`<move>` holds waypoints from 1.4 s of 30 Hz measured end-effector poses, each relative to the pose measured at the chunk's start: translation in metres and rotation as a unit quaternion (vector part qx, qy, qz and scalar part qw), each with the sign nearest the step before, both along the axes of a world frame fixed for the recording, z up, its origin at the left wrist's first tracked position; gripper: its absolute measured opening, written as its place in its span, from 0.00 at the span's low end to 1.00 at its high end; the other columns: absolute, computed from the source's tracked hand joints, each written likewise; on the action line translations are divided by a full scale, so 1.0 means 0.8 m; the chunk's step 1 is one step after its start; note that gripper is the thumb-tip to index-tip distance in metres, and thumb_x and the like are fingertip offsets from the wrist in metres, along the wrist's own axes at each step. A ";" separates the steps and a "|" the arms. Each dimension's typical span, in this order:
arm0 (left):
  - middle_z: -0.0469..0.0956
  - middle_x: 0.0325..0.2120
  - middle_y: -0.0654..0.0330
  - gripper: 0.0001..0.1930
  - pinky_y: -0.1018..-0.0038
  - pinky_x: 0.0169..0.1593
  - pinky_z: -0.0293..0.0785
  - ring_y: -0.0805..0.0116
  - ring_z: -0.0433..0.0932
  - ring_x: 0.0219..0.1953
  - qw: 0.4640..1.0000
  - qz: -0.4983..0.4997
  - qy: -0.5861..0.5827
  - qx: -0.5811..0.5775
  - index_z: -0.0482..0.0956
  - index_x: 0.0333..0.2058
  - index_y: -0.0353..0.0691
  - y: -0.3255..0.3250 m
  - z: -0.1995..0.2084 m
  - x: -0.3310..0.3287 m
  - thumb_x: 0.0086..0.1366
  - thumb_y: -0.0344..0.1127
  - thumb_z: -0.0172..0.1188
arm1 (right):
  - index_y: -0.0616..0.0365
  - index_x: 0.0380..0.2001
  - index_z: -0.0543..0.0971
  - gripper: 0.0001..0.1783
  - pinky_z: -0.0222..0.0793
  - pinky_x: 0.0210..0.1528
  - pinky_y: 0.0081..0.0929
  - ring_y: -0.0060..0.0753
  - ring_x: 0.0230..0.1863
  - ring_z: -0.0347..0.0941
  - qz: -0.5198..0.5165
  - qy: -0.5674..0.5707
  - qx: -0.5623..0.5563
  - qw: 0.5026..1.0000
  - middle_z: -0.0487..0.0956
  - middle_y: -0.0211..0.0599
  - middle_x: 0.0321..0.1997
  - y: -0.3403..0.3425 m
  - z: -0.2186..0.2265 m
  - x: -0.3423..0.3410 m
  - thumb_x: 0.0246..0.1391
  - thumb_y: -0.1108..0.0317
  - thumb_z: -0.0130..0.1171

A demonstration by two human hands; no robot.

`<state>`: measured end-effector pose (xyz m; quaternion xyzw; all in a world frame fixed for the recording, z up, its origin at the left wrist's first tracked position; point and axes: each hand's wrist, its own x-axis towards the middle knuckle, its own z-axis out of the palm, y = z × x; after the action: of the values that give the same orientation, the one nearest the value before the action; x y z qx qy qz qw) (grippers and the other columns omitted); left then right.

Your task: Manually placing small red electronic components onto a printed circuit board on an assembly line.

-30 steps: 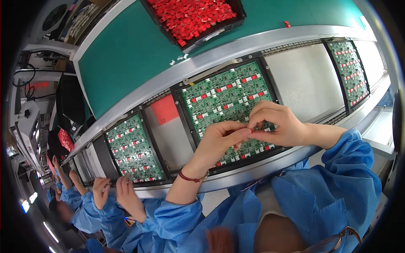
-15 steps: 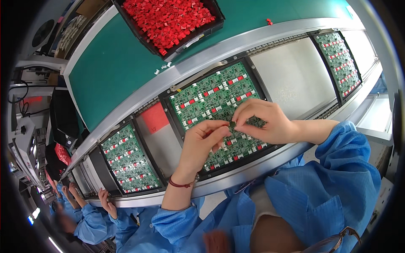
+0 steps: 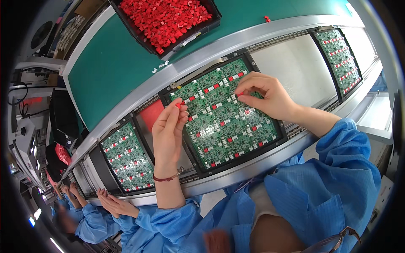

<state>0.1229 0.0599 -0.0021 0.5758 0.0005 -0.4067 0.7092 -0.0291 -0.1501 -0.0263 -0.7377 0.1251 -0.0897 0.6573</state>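
Note:
A green circuit board panel (image 3: 220, 113) lies in a black frame on the conveyor, carrying rows of white and red connectors. Above its left edge, my left hand (image 3: 166, 133) pinches a small red connector (image 3: 178, 105) between thumb and fingers, at fingertip height. My right hand (image 3: 270, 97) is over the panel's upper right part, thumb and forefinger closed on another red connector (image 3: 240, 94), close to a row of connectors. Whether that piece touches the board I cannot tell.
A black bin (image 3: 192, 40) heaped with red connectors stands on the green mat (image 3: 101, 80). Loose white pieces (image 3: 160, 66) and one red connector (image 3: 267, 19) lie nearby. More framed panels (image 3: 128, 156) sit left and right (image 3: 341, 59). Co-workers' hands (image 3: 114, 202) are at lower left.
My hands, together over the panel's middle before, have moved apart: the left to the left, the right upward. Red connectors now show in both. A co-worker's hands have come together.

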 end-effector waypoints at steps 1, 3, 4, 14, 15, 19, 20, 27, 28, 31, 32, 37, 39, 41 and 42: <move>0.75 0.36 0.59 0.12 0.82 0.42 0.71 0.78 0.73 0.35 1.000 -0.014 -0.023 0.006 0.72 0.45 0.33 0.000 -0.001 -0.002 0.63 0.28 0.51 | 0.62 0.34 0.77 0.08 0.67 0.38 0.17 0.23 0.38 0.70 0.000 0.001 0.000 1.000 0.73 0.34 0.37 0.001 -0.001 0.000 0.48 0.81 0.56; 0.76 0.35 0.59 0.13 0.82 0.42 0.71 0.78 0.73 0.35 0.999 -0.029 -0.044 0.011 0.72 0.45 0.33 -0.003 -0.004 -0.004 0.62 0.28 0.51 | 0.63 0.34 0.77 0.07 0.67 0.39 0.16 0.22 0.38 0.70 0.002 -0.016 0.037 0.999 0.72 0.34 0.38 0.001 -0.003 0.000 0.49 0.81 0.55; 0.76 0.35 0.59 0.12 0.82 0.42 0.71 0.77 0.73 0.34 0.995 -0.047 -0.079 0.043 0.72 0.45 0.33 -0.005 -0.004 -0.005 0.62 0.28 0.51 | 0.63 0.34 0.77 0.07 0.67 0.39 0.16 0.22 0.38 0.70 -0.001 -0.015 0.037 0.999 0.72 0.34 0.38 0.001 -0.003 0.000 0.49 0.81 0.55; 0.70 0.24 0.65 0.07 0.83 0.25 0.62 0.79 0.66 0.21 0.834 -0.130 -0.480 0.241 0.77 0.31 0.38 -0.013 -0.010 -0.017 0.52 0.26 0.62 | 0.63 0.38 0.74 0.10 0.66 0.40 0.15 0.17 0.37 0.69 -0.010 0.038 0.078 0.996 0.71 0.30 0.37 0.002 0.010 0.006 0.50 0.80 0.55; 0.70 0.24 0.65 0.07 0.83 0.25 0.62 0.79 0.66 0.21 0.834 -0.132 -0.479 0.240 0.77 0.31 0.38 -0.015 -0.011 -0.019 0.52 0.26 0.62 | 0.64 0.37 0.74 0.09 0.66 0.40 0.15 0.17 0.37 0.69 -0.014 0.054 0.095 0.994 0.71 0.31 0.37 0.001 0.008 0.006 0.50 0.80 0.55; 0.67 0.22 0.62 0.07 0.78 0.26 0.65 0.73 0.68 0.22 0.780 -0.164 -0.544 0.263 0.77 0.28 0.39 -0.016 -0.015 -0.024 0.48 0.25 0.64 | 0.64 0.36 0.74 0.08 0.67 0.40 0.15 0.18 0.37 0.69 0.003 0.067 0.080 0.995 0.71 0.32 0.38 0.001 0.011 0.008 0.50 0.79 0.55; 0.67 0.22 0.61 0.07 0.76 0.27 0.66 0.71 0.69 0.23 0.770 -0.171 -0.557 0.259 0.77 0.28 0.38 -0.015 -0.017 -0.024 0.48 0.25 0.63 | 0.64 0.35 0.74 0.07 0.67 0.40 0.15 0.18 0.37 0.70 0.006 0.044 0.066 0.997 0.71 0.32 0.38 0.001 0.010 0.009 0.50 0.79 0.55; 0.67 0.22 0.61 0.06 0.73 0.28 0.67 0.68 0.70 0.25 0.743 -0.166 -0.588 0.273 0.77 0.28 0.38 -0.013 -0.018 -0.028 0.48 0.25 0.63 | 0.63 0.38 0.74 0.09 0.67 0.42 0.16 0.17 0.39 0.69 -0.007 0.088 0.108 0.990 0.73 0.30 0.37 0.005 0.010 0.014 0.53 0.77 0.54; 0.67 0.22 0.61 0.06 0.73 0.28 0.67 0.68 0.70 0.25 0.739 -0.170 -0.593 0.271 0.77 0.28 0.38 -0.013 -0.018 -0.028 0.48 0.25 0.63 | 0.63 0.38 0.74 0.09 0.67 0.42 0.16 0.17 0.39 0.69 -0.007 0.089 0.107 0.990 0.73 0.30 0.37 0.005 0.008 0.015 0.53 0.77 0.54; 0.67 0.22 0.61 0.06 0.73 0.27 0.67 0.68 0.70 0.24 0.742 -0.175 -0.590 0.267 0.77 0.28 0.37 -0.010 -0.015 -0.025 0.48 0.25 0.63 | 0.63 0.40 0.73 0.10 0.67 0.43 0.16 0.17 0.39 0.70 -0.012 0.044 0.065 0.997 0.74 0.30 0.38 0.009 0.004 0.018 0.53 0.76 0.54; 0.67 0.22 0.61 0.06 0.74 0.27 0.67 0.68 0.70 0.24 0.749 -0.179 -0.582 0.261 0.77 0.28 0.37 -0.010 -0.015 -0.024 0.48 0.25 0.63 | 0.63 0.40 0.73 0.11 0.67 0.42 0.16 0.17 0.38 0.70 -0.014 0.035 0.072 0.997 0.74 0.31 0.38 0.010 0.005 0.019 0.52 0.77 0.54; 0.67 0.21 0.61 0.06 0.74 0.26 0.67 0.68 0.70 0.23 0.759 -0.179 -0.570 0.260 0.78 0.28 0.37 -0.008 -0.018 -0.023 0.49 0.25 0.63 | 0.62 0.39 0.75 0.10 0.68 0.42 0.18 0.19 0.38 0.71 -0.011 0.014 0.035 0.999 0.75 0.31 0.38 0.013 0.007 0.023 0.51 0.77 0.55; 0.67 0.21 0.61 0.06 0.74 0.26 0.67 0.68 0.70 0.23 0.759 -0.181 -0.569 0.260 0.78 0.28 0.37 -0.009 -0.019 -0.024 0.49 0.26 0.63 | 0.61 0.36 0.76 0.09 0.69 0.41 0.21 0.23 0.38 0.72 -0.007 0.039 -0.042 0.998 0.76 0.34 0.36 0.014 0.012 0.025 0.50 0.78 0.55; 0.68 0.21 0.60 0.06 0.73 0.27 0.68 0.68 0.71 0.24 0.751 -0.175 -0.577 0.267 0.78 0.29 0.37 -0.009 -0.019 -0.025 0.49 0.26 0.63 | 0.60 0.35 0.77 0.08 0.70 0.40 0.22 0.26 0.37 0.73 0.002 0.010 -0.102 0.995 0.76 0.35 0.35 0.015 0.010 0.027 0.48 0.77 0.56; 0.68 0.21 0.60 0.06 0.73 0.27 0.68 0.68 0.71 0.24 0.752 -0.174 -0.576 0.267 0.78 0.29 0.37 -0.008 -0.020 -0.024 0.49 0.26 0.63 | 0.60 0.34 0.77 0.08 0.70 0.39 0.23 0.30 0.36 0.73 0.010 -0.021 -0.159 0.987 0.76 0.36 0.34 0.016 0.008 0.028 0.47 0.77 0.57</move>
<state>0.1034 0.0533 -0.0181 0.8572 -0.4001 -0.0974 0.3092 -0.0064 -0.1372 -0.0202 -0.8323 0.0882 -0.1170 0.5347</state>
